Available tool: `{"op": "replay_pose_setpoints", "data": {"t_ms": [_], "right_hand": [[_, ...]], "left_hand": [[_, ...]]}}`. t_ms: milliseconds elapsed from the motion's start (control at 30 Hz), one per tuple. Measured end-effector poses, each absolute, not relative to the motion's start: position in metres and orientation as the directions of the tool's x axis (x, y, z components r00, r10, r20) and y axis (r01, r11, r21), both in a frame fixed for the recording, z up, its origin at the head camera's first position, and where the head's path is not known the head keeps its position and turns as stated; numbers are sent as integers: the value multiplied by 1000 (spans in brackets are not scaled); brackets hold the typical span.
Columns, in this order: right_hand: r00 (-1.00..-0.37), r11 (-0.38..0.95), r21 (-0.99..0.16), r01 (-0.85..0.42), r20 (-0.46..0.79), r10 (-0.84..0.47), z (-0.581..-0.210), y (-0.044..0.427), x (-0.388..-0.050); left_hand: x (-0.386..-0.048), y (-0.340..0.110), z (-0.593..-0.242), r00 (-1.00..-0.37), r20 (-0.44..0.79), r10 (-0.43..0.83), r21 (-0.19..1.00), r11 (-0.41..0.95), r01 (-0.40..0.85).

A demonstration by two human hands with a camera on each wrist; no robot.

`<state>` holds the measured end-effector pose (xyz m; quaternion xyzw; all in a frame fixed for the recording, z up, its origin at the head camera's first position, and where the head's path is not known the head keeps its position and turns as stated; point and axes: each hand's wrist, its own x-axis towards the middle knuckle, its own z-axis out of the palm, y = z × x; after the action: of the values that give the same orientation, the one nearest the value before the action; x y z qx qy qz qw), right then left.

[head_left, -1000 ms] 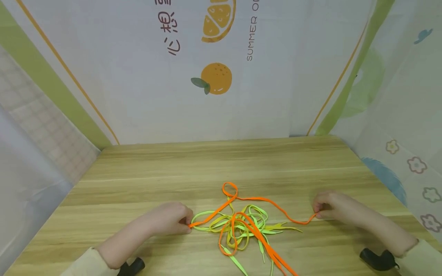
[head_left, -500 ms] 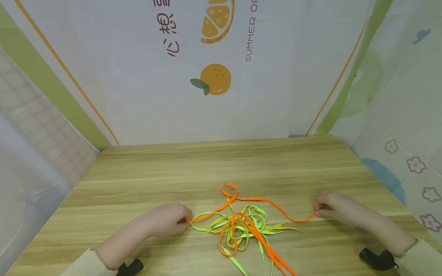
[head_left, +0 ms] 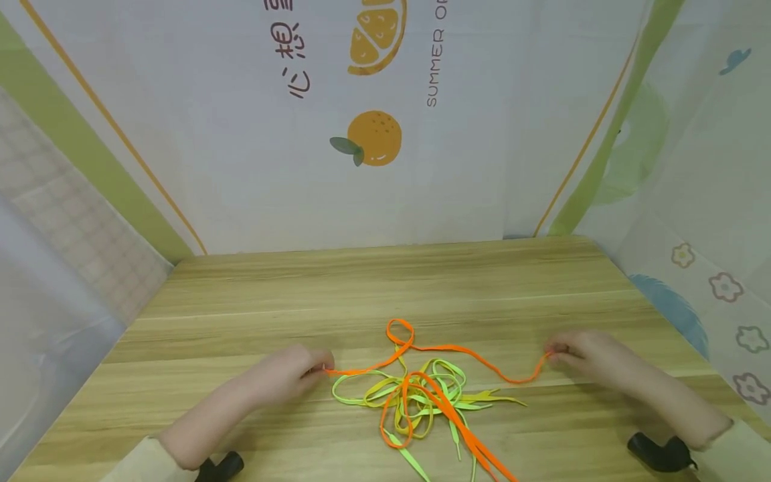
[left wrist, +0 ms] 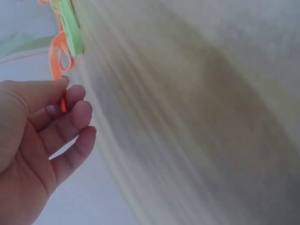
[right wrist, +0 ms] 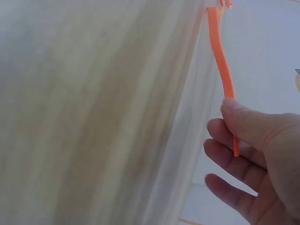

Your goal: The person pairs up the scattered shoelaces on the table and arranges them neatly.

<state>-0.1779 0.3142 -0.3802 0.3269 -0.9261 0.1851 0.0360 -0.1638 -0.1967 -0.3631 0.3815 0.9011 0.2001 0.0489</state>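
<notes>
An orange shoelace point(head_left: 448, 347) stretches between the two hands, with a small loop standing at its middle. On the left, my left hand point(head_left: 289, 376) pinches one end between thumb and forefinger; the lace tip point(left wrist: 63, 104) pokes out below the thumb. My right hand point(head_left: 596, 359) pinches the other end, and a short tip point(right wrist: 236, 147) hangs past its thumb. Between the hands lies a loose heap of green laces point(head_left: 355, 402), yellow laces point(head_left: 508, 399) and another orange stretch of lace point(head_left: 482, 450) that runs off toward the near edge.
The wooden table point(head_left: 253, 288) reaches back to a white printed curtain point(head_left: 271, 187). Black curved objects show beside both forearms: one at the left point(head_left: 221, 466), one at the right point(head_left: 661, 453).
Both hands have risen a little, the left also shifting slightly left. The lace's two ends have lifted with them, while the loop and the heap stay nearly in place.
</notes>
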Motion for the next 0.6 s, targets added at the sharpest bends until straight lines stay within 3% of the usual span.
{"op": "replay_pose_setpoints", "data": {"t_ms": [300, 600], "right_hand": [[-705, 720, -174, -672, 447, -551, -373, 317, -182], [-743, 775, -161, -612, 454, -492, -357, 324, -186]], "left_hand": [[-169, -206, -355, -776, 102, 622, 383, 695, 608], [-176, -220, -353, -823, 151, 548, 345, 751, 563]]}}
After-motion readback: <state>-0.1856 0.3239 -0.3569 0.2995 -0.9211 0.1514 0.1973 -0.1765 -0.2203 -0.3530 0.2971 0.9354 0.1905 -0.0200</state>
